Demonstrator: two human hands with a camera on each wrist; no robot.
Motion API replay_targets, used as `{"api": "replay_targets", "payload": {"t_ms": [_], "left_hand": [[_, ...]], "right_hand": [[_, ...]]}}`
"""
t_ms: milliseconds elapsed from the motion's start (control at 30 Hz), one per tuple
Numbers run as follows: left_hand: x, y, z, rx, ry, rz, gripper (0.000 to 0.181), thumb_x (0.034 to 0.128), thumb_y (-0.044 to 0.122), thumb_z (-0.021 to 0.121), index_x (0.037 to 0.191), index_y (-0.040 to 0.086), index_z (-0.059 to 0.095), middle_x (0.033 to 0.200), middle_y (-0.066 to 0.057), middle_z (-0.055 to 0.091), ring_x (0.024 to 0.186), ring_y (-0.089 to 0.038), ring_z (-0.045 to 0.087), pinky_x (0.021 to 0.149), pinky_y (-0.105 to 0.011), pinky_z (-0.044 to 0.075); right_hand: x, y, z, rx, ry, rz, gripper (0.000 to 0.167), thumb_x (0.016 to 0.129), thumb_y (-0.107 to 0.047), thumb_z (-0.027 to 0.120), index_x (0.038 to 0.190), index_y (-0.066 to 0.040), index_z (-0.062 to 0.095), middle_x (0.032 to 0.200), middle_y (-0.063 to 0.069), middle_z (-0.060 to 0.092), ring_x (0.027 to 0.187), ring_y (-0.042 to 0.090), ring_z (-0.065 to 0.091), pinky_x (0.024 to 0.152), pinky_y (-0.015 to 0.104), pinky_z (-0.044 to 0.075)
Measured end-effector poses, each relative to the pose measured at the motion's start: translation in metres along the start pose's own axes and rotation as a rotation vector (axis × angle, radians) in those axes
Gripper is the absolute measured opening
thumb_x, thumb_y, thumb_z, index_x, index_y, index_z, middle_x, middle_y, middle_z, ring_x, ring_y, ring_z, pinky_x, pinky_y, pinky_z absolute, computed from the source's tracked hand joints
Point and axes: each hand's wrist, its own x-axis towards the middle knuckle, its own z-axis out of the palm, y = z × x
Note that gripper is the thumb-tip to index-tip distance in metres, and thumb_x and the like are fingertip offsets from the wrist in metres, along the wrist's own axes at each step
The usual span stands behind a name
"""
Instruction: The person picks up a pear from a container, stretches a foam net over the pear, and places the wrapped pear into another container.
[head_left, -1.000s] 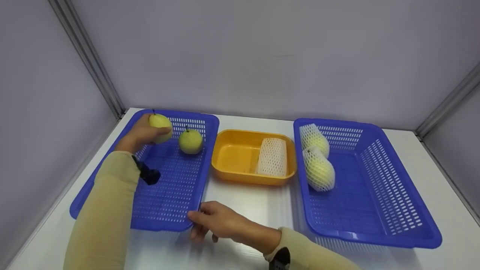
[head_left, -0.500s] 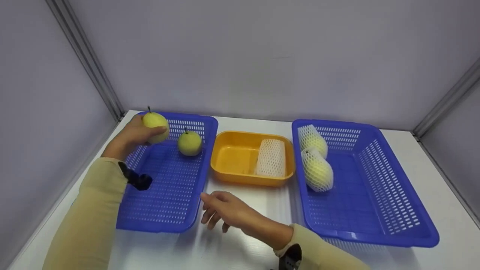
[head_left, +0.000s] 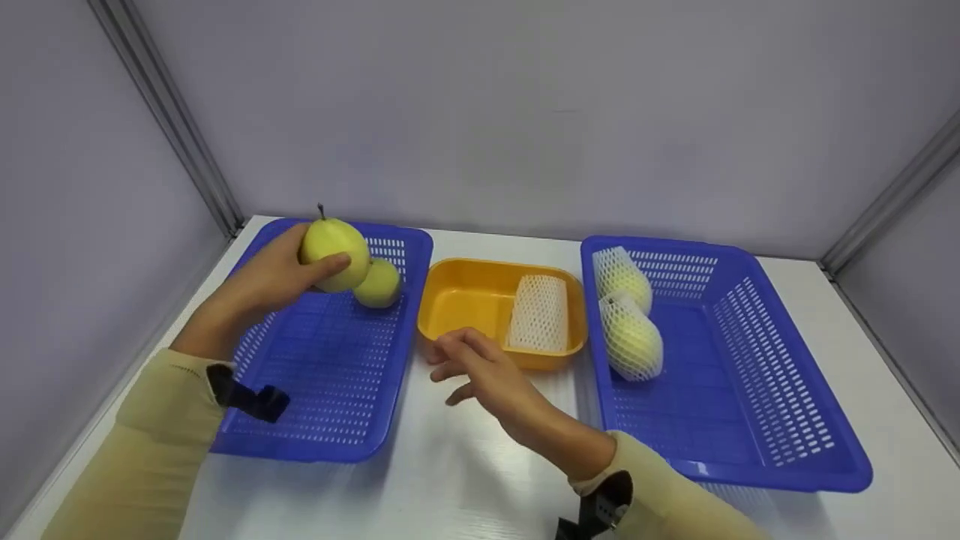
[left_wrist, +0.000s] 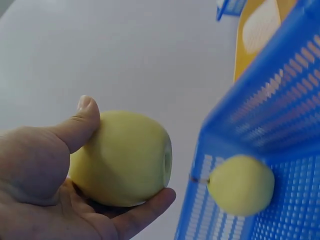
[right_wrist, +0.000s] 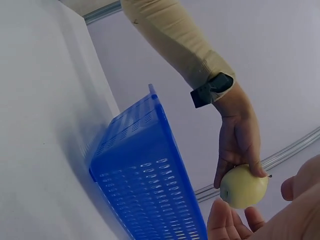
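The loose, unladen right hand [head_left: 491,379] has moved toward the orange tray [head_left: 471,309], seemingly free to help while the left hand [head_left: 271,276] grips a pear [head_left: 337,249]

The person's left hand [head_left: 271,271] holds a yellow-green pear [head_left: 337,253], smooth and bare-skinned, between the thumb and the fingers. Its dark stem points up in the head view, and the hollow at its base shows in the left wrist view. The fruit is raised over the far part of the left blue basket [head_left: 319,367], in which a second pear [head_left: 380,285] rests near the far right corner, apart from the first. The right hand [head_left: 491,379], fingers loosely bent, is by the near rim of an orange tray [head_left: 465,306]; whether they touch is unclear. White foam netting [head_left: 539,313] lies along the tray's right side.
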Motion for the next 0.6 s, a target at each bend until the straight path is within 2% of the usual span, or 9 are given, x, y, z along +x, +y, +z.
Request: {"api": "replay_targets", "payload": {"t_ms": [133,300,467,600], "left_hand": [[-0.013,0.019,0.018,0.006,-0.043,0.048,0.070,0.1036,0.030,0.062,0.156,-0.001,0.027,0.140,-0.023,0.050,0.124,-0.035,0.052,0.105,-0.048,0.045],[-0.027,0.037,0.045,0.017,-0.076,0.115,0.067,0.1005,0.027,0.067,0.155,0.005,0.035,0.139,-0.018,0.054,0.122,-0.034,0.054,0.105,-0.049,0.047],[-0.043,0.051,0.078,0.036,-0.093,0.113,0.075,0.0969,0.028,0.072,0.157,0.007,0.033,0.147,-0.015,0.048,0.126,-0.032,0.054,0.106,-0.048,0.048],[-0.054,0.061,0.102,0.048,-0.073,0.119,0.084,0.0931,0.032,0.076,0.159,0.008,0.031,0.147,-0.015,0.047,0.127,-0.031,0.053,0.107,-0.048,0.048]], "right_hand": [[-0.001,-0.009,-0.007,0.065,0.018,-0.062,0.040,0.110,-0.026,0.043,0.138,0.001,0.049,0.133,0.018,0.054,0.114,0.026,0.059,0.091,0.037,0.055],[-0.001,-0.021,-0.011,0.121,0.045,-0.112,0.052,0.110,-0.029,0.040,0.155,-0.003,0.034,0.154,0.017,0.039,0.137,0.034,0.044,0.110,0.046,0.045],[-0.004,-0.028,-0.015,0.125,0.046,-0.172,0.059,0.111,-0.033,0.034,0.163,-0.010,0.019,0.166,0.013,0.021,0.149,0.035,0.029,0.117,0.051,0.035],[-0.009,-0.030,-0.017,0.110,0.003,-0.185,0.059,0.112,-0.036,0.028,0.165,-0.014,0.011,0.169,0.010,0.014,0.154,0.030,0.016,0.122,0.053,0.023]]}}
